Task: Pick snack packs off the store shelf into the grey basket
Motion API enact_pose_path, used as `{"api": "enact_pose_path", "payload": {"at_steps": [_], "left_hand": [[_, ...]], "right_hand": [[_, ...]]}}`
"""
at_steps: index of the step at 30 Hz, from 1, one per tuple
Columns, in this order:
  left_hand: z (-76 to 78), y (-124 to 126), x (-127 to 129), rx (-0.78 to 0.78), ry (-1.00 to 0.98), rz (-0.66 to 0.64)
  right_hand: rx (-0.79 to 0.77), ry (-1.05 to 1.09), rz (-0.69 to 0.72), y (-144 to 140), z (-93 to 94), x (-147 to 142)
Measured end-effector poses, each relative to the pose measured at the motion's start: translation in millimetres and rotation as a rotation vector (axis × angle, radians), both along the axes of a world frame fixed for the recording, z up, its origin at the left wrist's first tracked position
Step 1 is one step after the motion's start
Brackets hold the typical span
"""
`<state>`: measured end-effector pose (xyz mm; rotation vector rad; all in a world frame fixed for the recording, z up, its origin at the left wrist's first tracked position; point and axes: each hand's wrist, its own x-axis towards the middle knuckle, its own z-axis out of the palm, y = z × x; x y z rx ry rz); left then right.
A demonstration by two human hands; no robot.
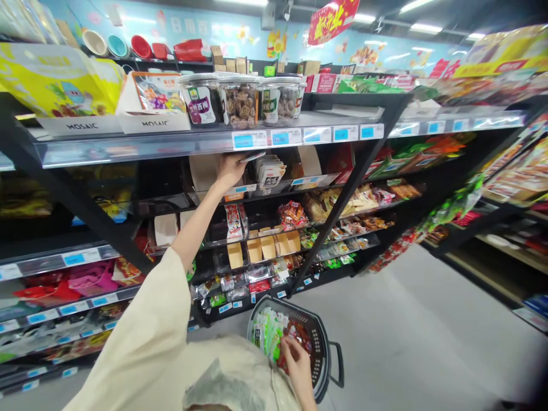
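My left hand (230,169) reaches up under the top shelf and grips a thin flat packet (253,156) in front of a row of white snack packets (269,170) on the second shelf. My right hand (295,359) is low, over a dark shopping basket (324,357) that sits on the floor. Its fingers touch the green and red packets (269,334) lying in the basket. I cannot tell whether it grips one.
Black store shelving (355,171) runs from left to right, stocked with snack bags, boxes and clear jars (240,101) on top. Blue price tags (286,137) line the shelf edges. Grey aisle floor (406,331) stretches to the right, with another shelf unit at far right.
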<state>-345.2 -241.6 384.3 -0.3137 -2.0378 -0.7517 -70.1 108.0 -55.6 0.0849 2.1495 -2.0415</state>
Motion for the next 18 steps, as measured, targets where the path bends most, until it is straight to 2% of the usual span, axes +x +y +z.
{"api": "enact_pose_path", "payload": {"at_steps": [4,8,14,18], "left_hand": [[13.2,5.8,-32.5,0.01,-0.149,0.053],[21.3,12.0,-50.6,-0.004,-0.199,0.075],[27.4,17.4,-56.0,-0.162,-0.37,0.137],[29.7,15.1,-52.6,-0.28,-0.454,0.105]], "right_hand": [[0.025,0.015,0.067,0.1,-5.0,0.2],[0.069,0.049,0.081,-2.6,-8.9,2.0],[0.078,0.062,0.088,0.5,-14.1,2.4],[0.081,0.051,0.108,5.1,-15.9,3.4]]}}
